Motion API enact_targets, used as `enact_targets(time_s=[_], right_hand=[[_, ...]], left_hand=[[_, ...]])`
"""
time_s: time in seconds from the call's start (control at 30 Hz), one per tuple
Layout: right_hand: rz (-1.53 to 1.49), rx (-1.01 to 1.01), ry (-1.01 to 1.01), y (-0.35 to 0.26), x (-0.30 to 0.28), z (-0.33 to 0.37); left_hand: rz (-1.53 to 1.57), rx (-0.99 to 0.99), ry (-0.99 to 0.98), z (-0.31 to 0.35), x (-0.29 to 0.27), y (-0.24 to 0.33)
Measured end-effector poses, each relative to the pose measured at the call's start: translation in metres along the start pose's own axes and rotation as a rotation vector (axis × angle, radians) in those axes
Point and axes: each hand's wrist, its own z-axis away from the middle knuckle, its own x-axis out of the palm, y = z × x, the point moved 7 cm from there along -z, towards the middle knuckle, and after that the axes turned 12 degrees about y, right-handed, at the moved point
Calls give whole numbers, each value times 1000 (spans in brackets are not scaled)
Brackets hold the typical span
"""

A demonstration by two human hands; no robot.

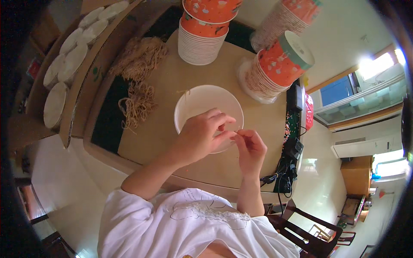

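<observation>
Both hands meet over the near right rim of a white round tub (189, 99), seen from above on the table. My left hand (205, 131) has its fingers curled, with the thumb tip against the right fingertips. My right hand (251, 151) pinches thumb and forefinger together at that same spot. Whatever sits between the fingertips is too small to make out. A short pale strand (186, 93) lies at the tub's far left rim. To the left are a small bundle of tan strings (140, 104) and a larger heap of strings (141, 58).
Orange patterned paper tubs (202, 36) stand stacked at the far side. Two more stacks, one nearer (279, 62) and one farther (286, 21), are at the right. A cardboard box (92, 81) of white tubs is left. Black cables (284, 172) lie along the right edge, by a dark chair (307, 223).
</observation>
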Motion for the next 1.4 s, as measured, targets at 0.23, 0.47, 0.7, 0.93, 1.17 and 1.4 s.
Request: enact_targets(time_s=[0.23, 0.47, 0.7, 0.93, 1.17, 1.4], right_hand=[[152, -23, -43, 1, 2, 1], [128, -134, -102, -9, -5, -1], [291, -178, -216, -16, -4, -1], [392, -288, -244, -40, -6, 2], [-673, -290, -1277, -122, 17, 110], [-966, -102, -1500, -140, 28, 135]], left_hand=[[-10, 61, 8, 0, 6, 1], [-239, 117, -132, -1, -14, 17], [-31, 168, 4, -14, -26, 37], [266, -75, -20, -1, -9, 12], [294, -120, -38, -7, 0, 22], [273, -172, -49, -8, 11, 24]])
